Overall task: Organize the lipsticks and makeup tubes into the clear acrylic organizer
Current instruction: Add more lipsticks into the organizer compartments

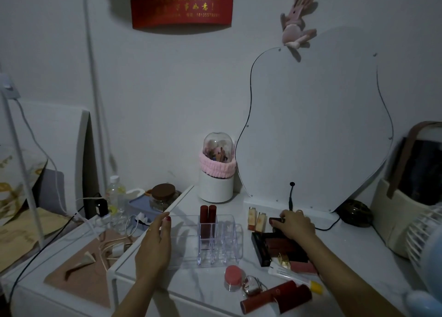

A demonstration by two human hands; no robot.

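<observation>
I see my left hand (153, 241) resting against the left wall of the clear acrylic organizer (229, 242) on the white worktop (205, 283) — fingers straight, thumb up at the far rim. Two dark red lipsticks (208, 217) stand upright in its far left slots. My right hand (295, 226) is to the right, its fingers curled round a dark tube (275, 220) above a pile of red lipsticks (284, 245). Two gold-capped tubes (256, 219) stand just beside it — more red tubes (275, 295) lie nearer.
</observation>
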